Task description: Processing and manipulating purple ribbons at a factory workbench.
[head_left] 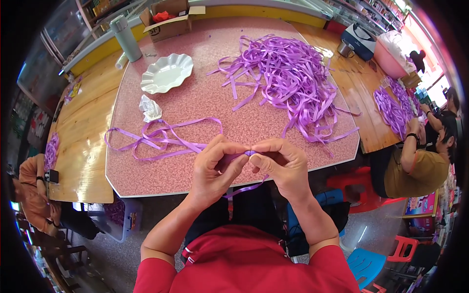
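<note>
Both hands meet over the near edge of the pink speckled table [146, 180]. My left hand [220, 163] pinches a purple ribbon [188, 145] between thumb and fingers. Close against it, my right hand [283, 163] pinches the same ribbon, where a small purple fold or knot shows between the fingertips. From the left hand the ribbon runs in long loose loops across the table to the left. A short tail hangs below the hands over the edge. A large tangled heap of purple ribbons [288, 73] lies at the far right of the table.
A scalloped white dish [167, 73], crumpled white tissue [150, 108], a pale green bottle [125, 39] and an open cardboard box [168, 22] stand at the back left. People sit at wooden tables on both sides. Red and blue stools [364, 266] are at the lower right.
</note>
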